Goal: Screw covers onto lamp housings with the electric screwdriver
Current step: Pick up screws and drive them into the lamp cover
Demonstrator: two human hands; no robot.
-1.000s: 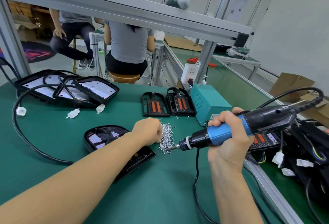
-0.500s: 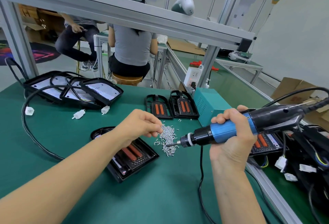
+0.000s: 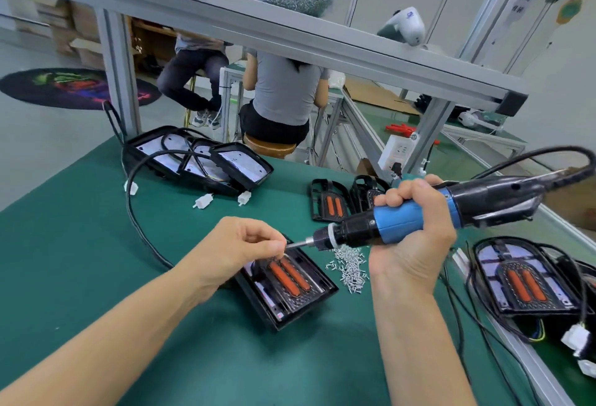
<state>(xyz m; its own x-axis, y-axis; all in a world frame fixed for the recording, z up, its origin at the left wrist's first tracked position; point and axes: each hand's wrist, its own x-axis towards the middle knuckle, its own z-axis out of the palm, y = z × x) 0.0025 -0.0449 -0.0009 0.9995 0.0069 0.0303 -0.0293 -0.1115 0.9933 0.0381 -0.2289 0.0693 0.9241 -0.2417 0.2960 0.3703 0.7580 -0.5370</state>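
Since a moment ago the left hand (image 3: 238,244) has risen from the screw pile (image 3: 350,265), its curled grip pinching at the electric screwdriver (image 3: 403,221) bit; the right hand (image 3: 416,228) wraps the blue barrel. The glossy black lamp housing (image 3: 287,286) lies at six o'clock of the bit on the green worktop (image 3: 80,260).

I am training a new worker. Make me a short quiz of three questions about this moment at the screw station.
1. True or false: the right hand grips the electric screwdriver.
2. The loose screws lie: A) on the green mat, right of the lamp housing; B) inside the housing; C) on the floor.
3. Fill in: the left hand brings its fingertips to the screwdriver's ____.

Key: 1 true; 2 A; 3 bit.
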